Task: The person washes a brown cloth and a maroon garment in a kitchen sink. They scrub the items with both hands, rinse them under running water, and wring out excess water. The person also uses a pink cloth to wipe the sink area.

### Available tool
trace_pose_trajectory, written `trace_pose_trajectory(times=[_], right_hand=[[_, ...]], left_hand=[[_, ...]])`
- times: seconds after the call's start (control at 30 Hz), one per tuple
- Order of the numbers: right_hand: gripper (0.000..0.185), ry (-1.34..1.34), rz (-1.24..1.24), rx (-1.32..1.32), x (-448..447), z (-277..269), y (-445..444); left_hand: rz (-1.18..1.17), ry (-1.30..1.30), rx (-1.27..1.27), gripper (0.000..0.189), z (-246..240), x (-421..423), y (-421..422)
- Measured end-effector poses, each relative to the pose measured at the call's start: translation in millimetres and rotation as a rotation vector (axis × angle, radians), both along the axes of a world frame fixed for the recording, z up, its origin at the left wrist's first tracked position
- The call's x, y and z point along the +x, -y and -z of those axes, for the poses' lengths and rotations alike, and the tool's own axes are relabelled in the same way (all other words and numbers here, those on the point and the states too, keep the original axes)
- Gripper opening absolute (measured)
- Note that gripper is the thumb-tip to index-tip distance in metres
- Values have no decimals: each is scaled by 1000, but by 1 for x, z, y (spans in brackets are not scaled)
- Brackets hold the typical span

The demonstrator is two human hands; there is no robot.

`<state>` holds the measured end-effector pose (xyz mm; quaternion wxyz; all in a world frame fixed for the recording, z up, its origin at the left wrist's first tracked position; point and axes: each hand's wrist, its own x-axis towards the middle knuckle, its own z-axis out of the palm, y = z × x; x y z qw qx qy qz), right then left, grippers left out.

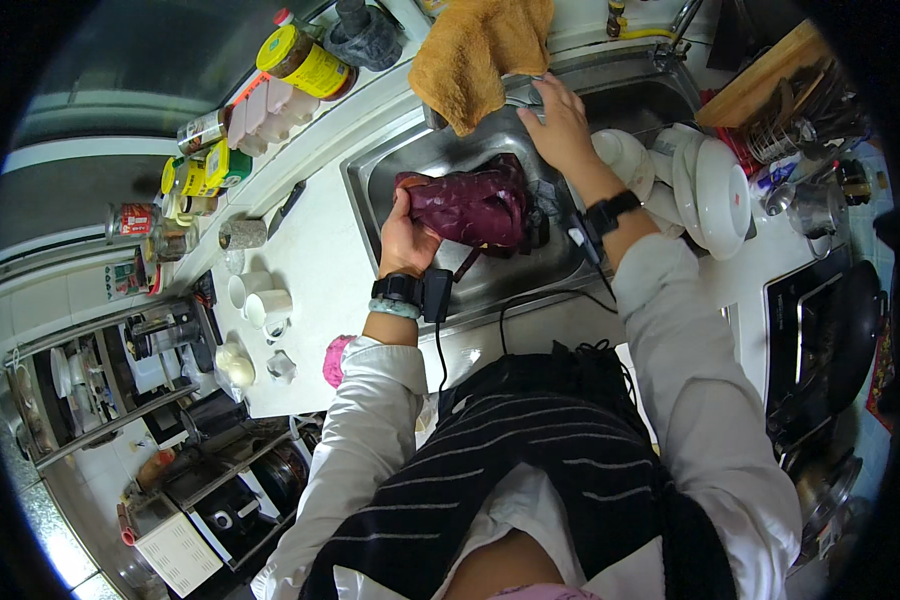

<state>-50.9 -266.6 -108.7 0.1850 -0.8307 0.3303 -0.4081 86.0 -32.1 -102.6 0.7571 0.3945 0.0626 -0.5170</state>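
Note:
Over the basin of a stainless steel sink (495,289), my left hand (409,238) grips the left end of a dark red, shiny fabric bag (469,206). Dark straps hang from the bag's right side. My right hand (559,120) is raised beside the faucet (525,96), its fingers spread and the fingertips at the metal handle; whether they touch it is hard to tell. An orange towel (480,56) drapes over part of the faucet, just left of my right hand. No water stream is visible.
White plates (720,196) and bowls stack right of the basin, near a wooden cutting board (765,71). Jars (307,64) line the window ledge. White mugs (268,307) and a knife (288,208) lie on the left counter. A black stove (795,330) is at right.

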Motion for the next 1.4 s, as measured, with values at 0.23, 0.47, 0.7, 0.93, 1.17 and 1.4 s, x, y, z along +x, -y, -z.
trace_pose_trajectory(times=[0.23, 0.47, 0.7, 0.93, 1.17, 1.4], right_hand=[[32, -305, -260, 264, -7, 0, -1], [55, -50, -493, 1563, 0, 40, -74], [10, 932, -584, 1660, 15, 29, -125], [21, 357, -60, 1148, 46, 28, -127], [29, 193, -328, 882, 34, 26, -134], [22, 76, -482, 757, 38, 4, -131]], left_hand=[[77, 3, -18, 45, -11, 12, 8], [104, 156, 52, 43, 2, 16, 13], [22, 14, 193, 36, 9, 8, 16], [1, 97, 271, 31, 18, -65, 36], [-3, 66, 379, 33, 15, -49, 37], [-16, 179, 230, 27, -2, -45, 32]])
